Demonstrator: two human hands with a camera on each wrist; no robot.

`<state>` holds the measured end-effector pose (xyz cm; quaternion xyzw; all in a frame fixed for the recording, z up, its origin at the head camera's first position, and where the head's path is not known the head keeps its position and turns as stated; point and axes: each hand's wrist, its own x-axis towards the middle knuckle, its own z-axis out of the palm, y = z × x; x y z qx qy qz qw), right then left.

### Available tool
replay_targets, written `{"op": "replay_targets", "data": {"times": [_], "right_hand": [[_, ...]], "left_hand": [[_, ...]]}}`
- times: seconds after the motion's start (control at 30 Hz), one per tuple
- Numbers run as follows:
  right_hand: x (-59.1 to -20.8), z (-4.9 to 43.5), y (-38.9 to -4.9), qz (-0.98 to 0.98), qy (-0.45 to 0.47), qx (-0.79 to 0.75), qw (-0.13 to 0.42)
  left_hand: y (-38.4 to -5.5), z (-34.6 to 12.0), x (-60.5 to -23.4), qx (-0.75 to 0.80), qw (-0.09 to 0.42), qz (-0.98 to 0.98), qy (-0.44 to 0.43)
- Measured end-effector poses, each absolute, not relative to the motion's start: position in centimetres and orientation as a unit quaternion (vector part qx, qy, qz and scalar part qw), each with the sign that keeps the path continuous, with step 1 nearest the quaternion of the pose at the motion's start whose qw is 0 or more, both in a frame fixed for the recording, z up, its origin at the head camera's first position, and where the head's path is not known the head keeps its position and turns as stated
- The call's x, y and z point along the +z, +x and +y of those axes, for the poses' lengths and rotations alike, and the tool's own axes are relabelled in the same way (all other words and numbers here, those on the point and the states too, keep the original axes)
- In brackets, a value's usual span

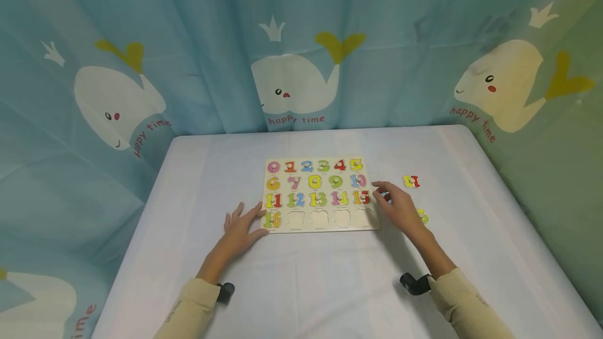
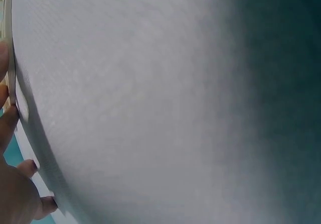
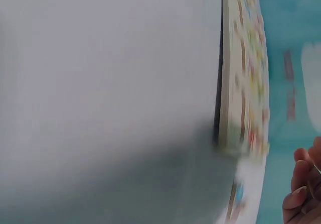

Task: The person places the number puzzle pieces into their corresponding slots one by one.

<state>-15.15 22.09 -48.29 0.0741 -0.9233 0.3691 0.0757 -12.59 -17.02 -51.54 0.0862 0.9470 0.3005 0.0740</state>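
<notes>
A wooden number puzzle board (image 1: pixel 321 230) lies on the table, with colourful number pieces from 0 to 16 in its rows. Pale shaped recesses show along its bottom row. My left hand (image 1: pixel 242 229) rests at the lower left corner, its fingers and thumb touching the edges. Off the right edge hovers my right hand (image 1: pixel 398 205), index finger and thumb apart, with nothing visible between them. A blue piece (image 1: pixel 386 196) shows partly behind its fingers. Farther right lie a yellow and red piece (image 1: pixel 411 181) and a yellow-green piece (image 1: pixel 423 216), partly hidden by the hand.
A white cloth covers the table (image 1: pixel 301 286). Blue-green curtains (image 1: pixel 198 41) with printed whales hang behind and along both sides. Each wrist carries a black camera mount, one (image 1: pixel 226 293) on the left and one (image 1: pixel 415 283) on the right.
</notes>
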Motion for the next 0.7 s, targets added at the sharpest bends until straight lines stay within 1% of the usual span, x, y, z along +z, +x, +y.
{"op": "replay_targets", "data": {"times": [0.1, 0.37, 0.43, 0.63, 0.7], "right_hand": [[-48.4, 24.5, -14.4, -0.925, 0.029, 0.366, 0.097], [-49.0, 27.8, -12.7, -0.927, -0.018, 0.363, 0.096], [-49.5, 28.4, -12.4, -0.93, -0.025, 0.357, 0.082], [-50.9, 29.8, -11.3, -0.94, -0.003, 0.342, -0.006], [-51.3, 30.0, -11.0, -0.942, 0.016, 0.334, -0.01]], "left_hand": [[-12.7, -16.8, -51.6, 0.3, 0.075, 0.947, 0.086], [-12.7, -17.0, -51.4, 0.305, 0.088, 0.945, 0.083], [-12.7, -17.0, -51.5, 0.306, 0.089, 0.944, 0.084], [-12.7, -17.0, -51.5, 0.306, 0.086, 0.944, 0.084], [-12.7, -17.0, -51.4, 0.306, 0.087, 0.944, 0.084]]}}
